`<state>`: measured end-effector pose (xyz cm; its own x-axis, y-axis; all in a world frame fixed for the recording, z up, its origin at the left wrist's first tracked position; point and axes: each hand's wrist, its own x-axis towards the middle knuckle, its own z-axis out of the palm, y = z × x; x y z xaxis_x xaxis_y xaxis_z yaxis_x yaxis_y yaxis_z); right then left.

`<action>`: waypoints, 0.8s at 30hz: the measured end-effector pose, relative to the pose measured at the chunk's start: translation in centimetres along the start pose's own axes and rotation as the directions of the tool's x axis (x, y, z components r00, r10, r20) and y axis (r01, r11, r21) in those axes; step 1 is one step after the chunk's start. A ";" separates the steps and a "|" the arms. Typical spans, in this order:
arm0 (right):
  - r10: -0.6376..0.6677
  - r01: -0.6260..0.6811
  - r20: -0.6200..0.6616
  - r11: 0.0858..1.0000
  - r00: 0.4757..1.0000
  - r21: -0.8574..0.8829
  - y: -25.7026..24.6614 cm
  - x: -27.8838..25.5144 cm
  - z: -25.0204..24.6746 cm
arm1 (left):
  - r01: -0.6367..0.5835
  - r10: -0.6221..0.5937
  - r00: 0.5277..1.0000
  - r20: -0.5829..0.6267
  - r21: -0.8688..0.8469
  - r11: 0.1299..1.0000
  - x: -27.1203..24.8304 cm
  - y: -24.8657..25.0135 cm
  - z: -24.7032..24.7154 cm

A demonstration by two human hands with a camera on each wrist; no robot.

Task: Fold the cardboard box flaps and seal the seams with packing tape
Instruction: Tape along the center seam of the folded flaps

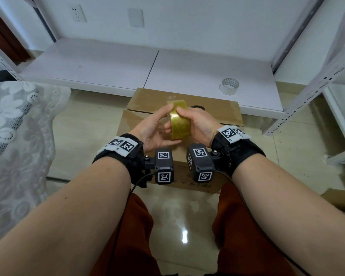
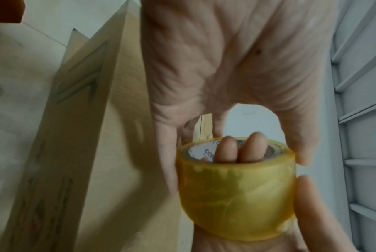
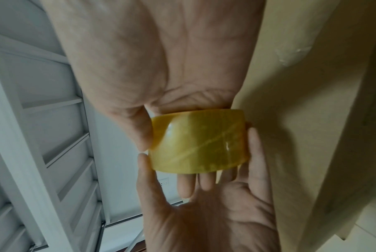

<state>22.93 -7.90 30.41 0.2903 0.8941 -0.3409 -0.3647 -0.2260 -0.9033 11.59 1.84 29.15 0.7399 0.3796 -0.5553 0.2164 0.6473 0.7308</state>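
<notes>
- The yellow tape roll (image 1: 179,122) was held between both hands above the cardboard box (image 1: 217,114), which sat on the floor with its flaps folded down
- The right hand (image 1: 199,124) had fingers hooked through the roll's core and its thumb on the outer face; the left hand (image 1: 151,129) pinched the other side
- The roll stood on edge, its axis running hand to hand (the loose end was not visible)
- A second, clear roll (image 1: 229,86) lay on the low white shelf (image 1: 108,62), well apart
</notes>
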 end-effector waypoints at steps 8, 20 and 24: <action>0.129 -0.099 -0.167 0.980 0.977 0.175 -0.2 0.5 -0.4 | -0.064 0.064 0.998 0.006 0.126 0.990 -0.2 -0.2 0.5; 0.068 -0.085 0.170 0.992 0.983 0.094 -0.1 0.0 -0.5 | 0.005 0.001 0.997 -0.081 0.079 0.997 0.0 0.0 0.3; 0.089 -0.093 0.244 0.996 0.966 0.006 -0.1 -0.1 -0.3 | 0.147 -0.144 0.987 -0.070 0.044 0.988 -0.5 0.2 0.4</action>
<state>23.20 -8.13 30.43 0.0319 0.9376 -0.3462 -0.3953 -0.3063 -0.8660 11.53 1.57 29.74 0.6547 0.3279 -0.6811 0.3508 0.6664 0.6580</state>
